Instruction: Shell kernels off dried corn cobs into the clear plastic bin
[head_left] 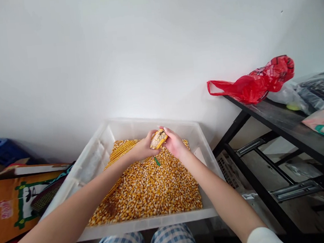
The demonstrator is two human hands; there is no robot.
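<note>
Between my two hands is a corn cob [158,139], partly stripped, with yellow kernels along its edges and a pale bare patch facing me. My left hand [145,146] is closed around its left side, while the fingers of my right hand [174,141] grip its right end. Both hands are above a heap of loose corn kernels [157,187] in a translucent plastic bin [149,224]. Whole corn cobs [121,150] lie at the heap's left side, partly behind my left forearm. A small green piece [156,161] rests on the kernels just below the held cob.
Right of the bin stands a black metal-framed table [288,122] bearing a red plastic bag [255,83] and other bags. At left are a blue crate [3,154] and an orange-brown cardboard box [4,213]. A white wall [143,50] rises behind the bin.
</note>
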